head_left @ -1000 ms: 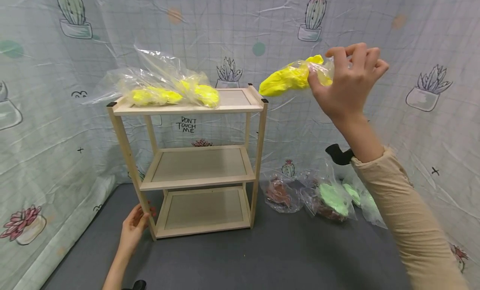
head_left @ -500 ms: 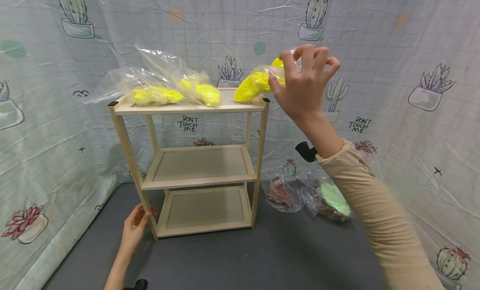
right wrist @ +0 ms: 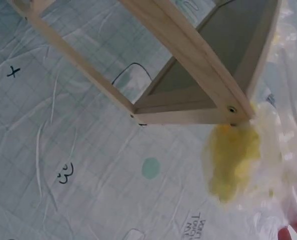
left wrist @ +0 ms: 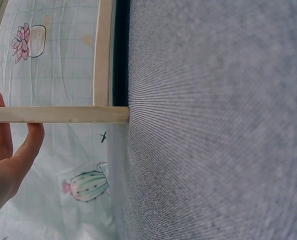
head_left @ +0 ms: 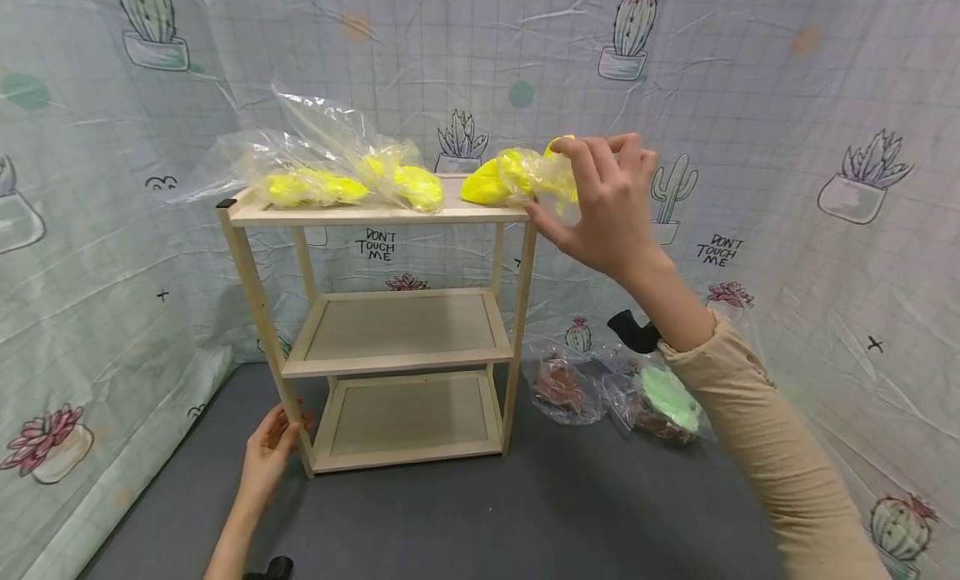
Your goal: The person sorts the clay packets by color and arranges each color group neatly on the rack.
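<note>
My right hand (head_left: 600,205) pinches a clear bag of yellow clay (head_left: 513,177) at the right end of the top shelf of a small wooden rack (head_left: 390,334). The same bag (right wrist: 236,162) shows beside the rack's corner (right wrist: 228,107) in the right wrist view. Two more bags of yellow clay (head_left: 337,184) lie on the left part of that top shelf. My left hand (head_left: 272,451) holds the rack's front left leg (left wrist: 58,114) near the floor, fingers wrapped round it.
Clear bags of brown and green clay (head_left: 637,392) lie on the grey floor (head_left: 525,513) right of the rack. The middle and bottom shelves hold nothing. Cactus-print sheeting (head_left: 825,147) hangs on all sides.
My right hand carried the yellow bag leftward and down, from mid-air right of the rack onto the right end of the top shelf. The left hand stayed on the leg.
</note>
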`<action>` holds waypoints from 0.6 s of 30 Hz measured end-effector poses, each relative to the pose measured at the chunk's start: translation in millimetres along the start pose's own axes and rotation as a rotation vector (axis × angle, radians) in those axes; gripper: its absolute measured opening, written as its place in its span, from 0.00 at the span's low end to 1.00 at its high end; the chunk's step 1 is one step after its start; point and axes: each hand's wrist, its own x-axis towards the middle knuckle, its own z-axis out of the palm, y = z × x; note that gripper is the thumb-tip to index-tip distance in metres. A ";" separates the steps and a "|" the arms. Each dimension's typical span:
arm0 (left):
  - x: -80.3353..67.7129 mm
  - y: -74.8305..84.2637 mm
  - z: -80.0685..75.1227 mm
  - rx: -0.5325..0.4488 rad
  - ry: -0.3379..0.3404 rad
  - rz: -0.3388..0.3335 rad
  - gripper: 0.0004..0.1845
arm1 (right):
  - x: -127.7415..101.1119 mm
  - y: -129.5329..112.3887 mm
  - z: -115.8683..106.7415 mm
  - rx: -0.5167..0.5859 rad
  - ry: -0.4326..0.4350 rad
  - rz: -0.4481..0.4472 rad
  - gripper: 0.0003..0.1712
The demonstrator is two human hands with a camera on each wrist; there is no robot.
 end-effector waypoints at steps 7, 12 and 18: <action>0.9 0.1 0.6 -0.006 0.016 0.005 0.16 | -14.1 17.5 -21.5 0.152 -0.274 -0.075 0.42; 1.2 -0.9 1.3 -0.010 0.020 0.016 0.16 | -18.3 23.2 -23.3 0.197 -0.314 -0.062 0.40; 0.8 -2.5 1.2 -0.025 0.012 0.025 0.18 | -18.2 23.8 -13.4 0.215 -0.173 -0.136 0.36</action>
